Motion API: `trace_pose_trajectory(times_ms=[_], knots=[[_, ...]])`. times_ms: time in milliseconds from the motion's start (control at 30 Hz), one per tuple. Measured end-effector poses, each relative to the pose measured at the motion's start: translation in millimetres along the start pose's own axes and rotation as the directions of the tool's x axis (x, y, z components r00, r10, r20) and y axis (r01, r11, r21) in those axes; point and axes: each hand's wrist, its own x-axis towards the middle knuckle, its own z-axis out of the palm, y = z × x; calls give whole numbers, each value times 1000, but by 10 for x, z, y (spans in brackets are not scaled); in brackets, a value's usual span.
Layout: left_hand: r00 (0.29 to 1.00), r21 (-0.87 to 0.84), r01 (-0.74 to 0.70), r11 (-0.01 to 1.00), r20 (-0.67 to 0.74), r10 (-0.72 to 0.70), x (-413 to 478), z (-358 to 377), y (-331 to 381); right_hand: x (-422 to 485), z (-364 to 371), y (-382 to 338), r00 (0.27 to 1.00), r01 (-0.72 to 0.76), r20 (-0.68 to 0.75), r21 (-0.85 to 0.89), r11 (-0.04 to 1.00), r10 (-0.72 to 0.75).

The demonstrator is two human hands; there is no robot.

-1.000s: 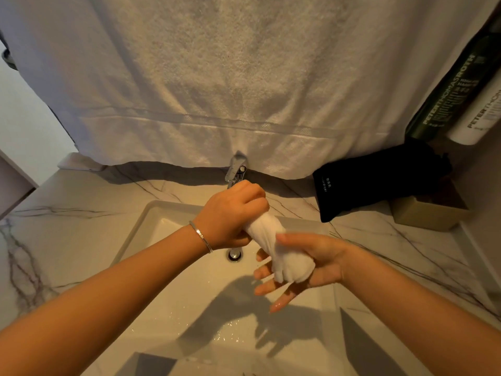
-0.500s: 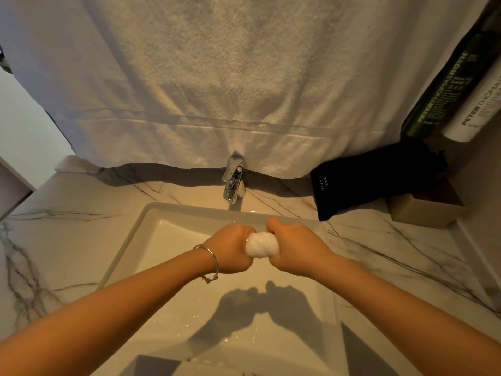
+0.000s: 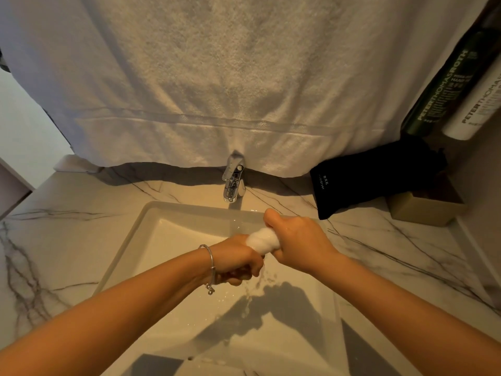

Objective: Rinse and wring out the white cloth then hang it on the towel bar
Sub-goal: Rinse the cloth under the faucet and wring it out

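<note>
The white cloth (image 3: 263, 240) is twisted into a tight roll over the sink basin (image 3: 176, 240). My left hand (image 3: 238, 263) grips its near end with the knuckles turned down, a bracelet on the wrist. My right hand (image 3: 295, 240) is closed around the far end, thumb up. Only a short stretch of cloth shows between the two fists. Water runs and drips from the cloth into the basin below. The chrome faucet (image 3: 233, 180) stands just behind the hands. The towel bar is out of sight.
A large white towel (image 3: 230, 77) hangs behind the faucet and covers the wall. On the marble counter (image 3: 67, 240) to the right lie a black pouch (image 3: 374, 180) and a beige box (image 3: 423, 210). A dark green tube (image 3: 444, 88) and a white tube (image 3: 479, 109) stand at the far right.
My right hand closed fully around the cloth. Both fists then twisted in opposite directions, the left rolling downward, and water now streams out of the cloth.
</note>
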Motion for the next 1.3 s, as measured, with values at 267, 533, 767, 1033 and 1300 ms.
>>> trace_pose_trajectory(times_ms=[267,533,767,1033,1300], knots=[[879,938,-192,290,32,476,-7,-250,148,53,-342,-34,893,-224,425,136,965,148],[272,919,-373,-131,243,931,-130,-252,301,-45,-437,-29,572,-812,807,582,35,-143],[422,902,-296,-313,418,805,-40,-399,249,-86,-301,-135,534,-833,810,553,14,-242],[811,892,-223,393,-54,582,68,-117,-29,125,-230,-131,859,-200,481,1,980,175],[904,249,-292,923,-242,352,-120,77,-29,325,-281,-122,912,142,407,-196,970,-52]])
